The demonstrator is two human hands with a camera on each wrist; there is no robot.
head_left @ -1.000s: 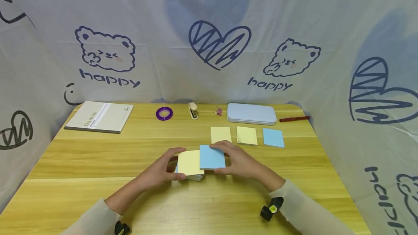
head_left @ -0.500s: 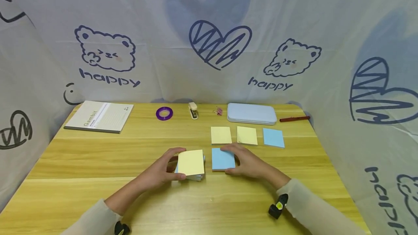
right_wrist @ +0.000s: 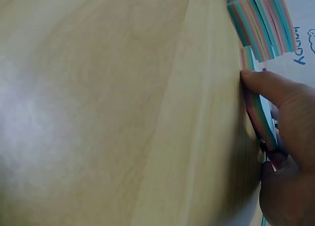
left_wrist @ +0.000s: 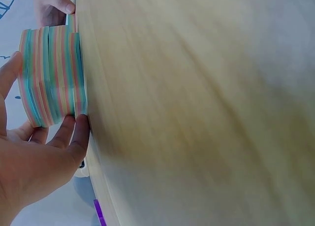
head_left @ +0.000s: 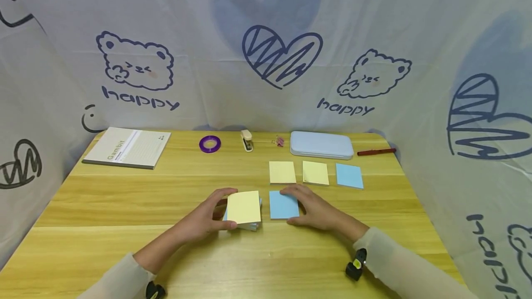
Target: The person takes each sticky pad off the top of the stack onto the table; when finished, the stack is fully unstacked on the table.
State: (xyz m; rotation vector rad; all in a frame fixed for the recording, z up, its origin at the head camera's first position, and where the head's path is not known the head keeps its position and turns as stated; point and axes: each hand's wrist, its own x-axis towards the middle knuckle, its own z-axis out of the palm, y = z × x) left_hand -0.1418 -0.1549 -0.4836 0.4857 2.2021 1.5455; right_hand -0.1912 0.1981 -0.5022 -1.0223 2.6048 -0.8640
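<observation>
A thick stack of sticky notes [head_left: 244, 209] with a yellow top sheet lies on the wooden table [head_left: 124, 206]. My left hand [head_left: 212, 215] grips it, thumb on the near edge and fingers on the far edge. The left wrist view shows the stack's striped side [left_wrist: 51, 78] between the thumb and fingers of the left hand [left_wrist: 34, 157]. Just right of it a thin blue-topped pad [head_left: 282, 205] lies flat. My right hand [head_left: 307, 207] pinches it by its near and far edges. In the right wrist view the thin pad [right_wrist: 257, 115] sits against the table under the right hand [right_wrist: 288, 132].
Behind the right hand lie two yellow pads [head_left: 282, 172] [head_left: 315, 172] and a blue pad [head_left: 349, 175] in a row. Along the back edge are a notebook [head_left: 126, 147], purple tape roll [head_left: 209, 144], stapler [head_left: 247, 140], pink clip [head_left: 279, 141], pale blue case [head_left: 321, 145] and red pen [head_left: 376, 152]. Printed cloth walls surround the table.
The right hand took the blue pad off the stack, carried it right and set it flat on the table beside the stack. The left hand kept its hold.
</observation>
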